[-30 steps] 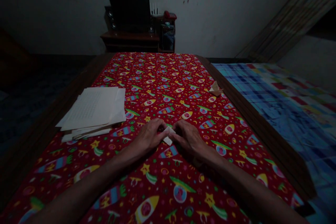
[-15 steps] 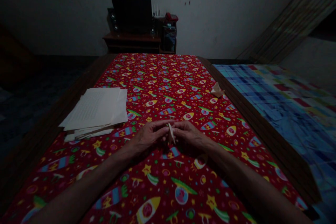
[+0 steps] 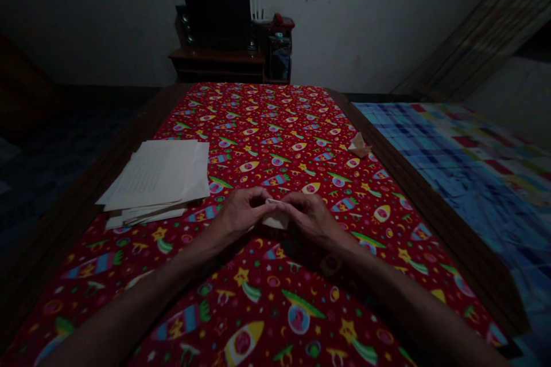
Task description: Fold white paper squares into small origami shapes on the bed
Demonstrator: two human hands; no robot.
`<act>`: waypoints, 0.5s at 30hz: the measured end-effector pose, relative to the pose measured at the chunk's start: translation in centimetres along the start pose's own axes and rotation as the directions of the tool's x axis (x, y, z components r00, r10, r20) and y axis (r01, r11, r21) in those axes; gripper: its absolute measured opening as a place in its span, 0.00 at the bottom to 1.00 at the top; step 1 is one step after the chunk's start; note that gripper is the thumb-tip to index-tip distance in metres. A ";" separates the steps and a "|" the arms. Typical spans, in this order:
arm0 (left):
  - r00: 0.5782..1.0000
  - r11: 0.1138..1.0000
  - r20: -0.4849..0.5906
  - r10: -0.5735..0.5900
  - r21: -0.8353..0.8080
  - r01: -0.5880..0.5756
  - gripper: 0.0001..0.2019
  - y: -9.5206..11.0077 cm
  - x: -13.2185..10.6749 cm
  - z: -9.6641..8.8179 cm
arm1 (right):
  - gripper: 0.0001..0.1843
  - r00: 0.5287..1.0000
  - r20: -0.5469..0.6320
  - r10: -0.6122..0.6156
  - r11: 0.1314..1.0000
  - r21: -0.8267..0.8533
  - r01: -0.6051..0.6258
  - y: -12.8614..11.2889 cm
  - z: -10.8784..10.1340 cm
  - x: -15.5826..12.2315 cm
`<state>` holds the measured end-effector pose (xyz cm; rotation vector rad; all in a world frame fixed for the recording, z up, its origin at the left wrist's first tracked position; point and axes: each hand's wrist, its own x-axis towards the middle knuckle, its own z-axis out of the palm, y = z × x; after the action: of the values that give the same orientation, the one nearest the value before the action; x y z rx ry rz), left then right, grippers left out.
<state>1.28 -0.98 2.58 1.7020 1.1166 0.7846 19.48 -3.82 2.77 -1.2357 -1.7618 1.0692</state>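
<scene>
Folded paper [image 3: 276,220], small and pale, sits dead centre between the two hands, just above or on the red tablecloth [image 3: 267,120]; contact with the cloth cannot be told in the dim light. Its long axis runs left to right, top edge at the fingertips, broad face toward the camera. Left hand [image 3: 240,215] closes thumb and fingers on the left end, right hand [image 3: 313,218] does the same on the right end. Both are pinched tight on the paper, fingertips nearly meeting over its top edge. Neither hand is nearer; the paper lies straight inward from each.

Half a second ago the paper stood edge-on, a thin upright sliver between the hands; now it is turned flat-on and looks wider. A second ago it lay lower against the cloth.

Stack of sheets [image 3: 160,176] lies well apart to the left, and a small folded piece [image 3: 358,145] sits near the table's right edge.
</scene>
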 end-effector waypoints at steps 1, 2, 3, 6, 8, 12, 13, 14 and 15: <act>1.000 1.000 -0.001 -0.002 -0.002 0.002 0.09 0.0 0.0 0.1 | 0.17 1.000 0.001 0.025 1.000 0.005 -0.025 0.1 0.1 0.0; 1.000 1.000 -0.004 -0.010 -0.004 0.010 0.09 -0.1 0.0 0.1 | 0.17 0.999 0.015 0.049 0.999 0.021 -0.050 0.3 0.2 0.0; 1.000 1.000 -0.009 -0.019 -0.001 0.019 0.09 -0.2 0.0 0.1 | 0.17 0.997 0.038 0.066 0.997 0.031 -0.067 0.6 0.4 0.0; 1.000 1.000 -0.020 -0.019 0.009 0.020 0.10 -0.7 0.1 0.2 | 0.18 0.994 0.071 0.080 0.995 0.048 -0.083 1.7 0.7 0.1; 1.000 1.000 -0.007 -0.004 -0.013 0.004 0.10 -1.0 0.1 0.2 | 0.19 0.992 0.067 0.106 0.987 0.110 -0.113 2.2 0.8 0.1; 1.000 1.000 0.020 0.002 -0.030 -0.001 0.09 -1.3 0.3 0.0 | 0.17 0.992 0.066 0.109 0.980 0.162 -0.119 2.4 1.1 0.1; 1.000 1.000 0.016 0.016 -0.009 -0.016 0.09 -1.3 0.3 0.0 | 0.16 0.995 0.051 0.084 0.987 0.131 -0.090 2.3 1.1 0.1; 0.999 0.999 0.010 0.042 0.026 -0.042 0.09 -1.2 0.2 -0.1 | 0.14 0.999 0.019 0.045 0.995 0.086 -0.047 2.2 1.2 0.1; 0.997 0.994 0.002 0.081 0.069 -0.080 0.09 -1.1 0.2 -0.1 | 0.12 1.000 -0.024 -0.004 0.999 0.034 0.005 2.1 1.2 0.1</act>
<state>0.92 -0.59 1.63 1.8140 1.0922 0.8049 19.11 -3.61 0.33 -1.2186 -1.7206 1.0732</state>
